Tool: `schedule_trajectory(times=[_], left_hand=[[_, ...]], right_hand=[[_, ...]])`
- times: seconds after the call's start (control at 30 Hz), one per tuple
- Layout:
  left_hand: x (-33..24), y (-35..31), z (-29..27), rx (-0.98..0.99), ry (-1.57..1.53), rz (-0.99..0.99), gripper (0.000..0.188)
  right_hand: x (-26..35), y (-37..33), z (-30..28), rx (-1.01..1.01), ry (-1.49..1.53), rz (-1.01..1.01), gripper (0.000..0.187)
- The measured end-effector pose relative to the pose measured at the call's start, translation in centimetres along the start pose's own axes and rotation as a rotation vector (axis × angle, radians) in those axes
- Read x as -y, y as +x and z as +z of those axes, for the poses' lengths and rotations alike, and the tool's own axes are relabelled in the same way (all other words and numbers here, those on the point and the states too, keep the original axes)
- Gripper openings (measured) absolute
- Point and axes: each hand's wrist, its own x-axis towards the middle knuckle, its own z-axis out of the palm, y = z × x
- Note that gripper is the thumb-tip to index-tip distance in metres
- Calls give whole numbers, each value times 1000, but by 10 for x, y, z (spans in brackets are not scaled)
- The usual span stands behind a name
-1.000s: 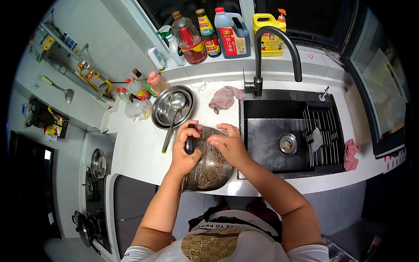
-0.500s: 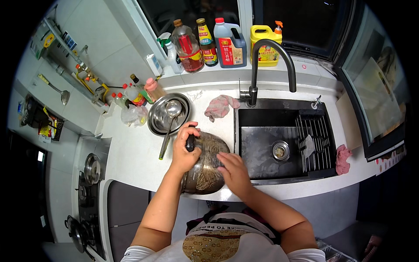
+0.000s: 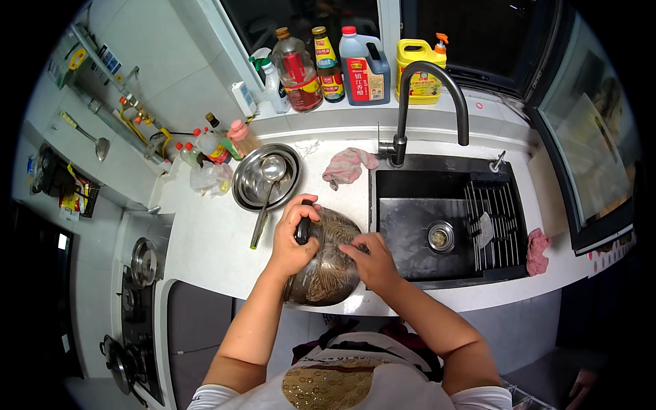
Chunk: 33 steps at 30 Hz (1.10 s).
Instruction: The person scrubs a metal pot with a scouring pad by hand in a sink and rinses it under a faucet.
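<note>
A steel pot with a dark, brown-streaked surface rests tilted at the counter's front edge, left of the sink. My left hand is wrapped round its black handle. My right hand is at the pot's right side, its thumb and fingers drawn together against the streaked surface. Whatever those fingers may hold is too small to make out. Just beyond my left hand stands a steel basin, with a ladle leaning in it, handle toward me.
The black sink has a drying rack and a dark curved tap. A pink-grey cloth lies behind; a pink cloth sits right. Bottles and jugs line the sill. A stove stands left.
My right hand's fingers have gone from spread on the pot to pinched together. My left hand keeps its hold on the handle. The view has shifted slightly.
</note>
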Motion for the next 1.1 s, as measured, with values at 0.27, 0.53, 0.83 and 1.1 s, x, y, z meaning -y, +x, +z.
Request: schedule_trajectory(times=[0.27, 0.53, 0.83, 1.1], left_hand=[[-4, -3, 4, 12, -7, 34, 37], [-4, -2, 3, 74, -46, 25, 38], [-10, -2, 6, 55, -30, 61, 36], [-9, -6, 4, 63, -19, 59, 35]], right_hand=[[7, 10, -5, 50, -18, -45, 37], [5, 18, -14, 105, -12, -159, 35], [5, 20, -14, 133, -31, -202, 35], [6, 17, -13, 107, -52, -178, 35]])
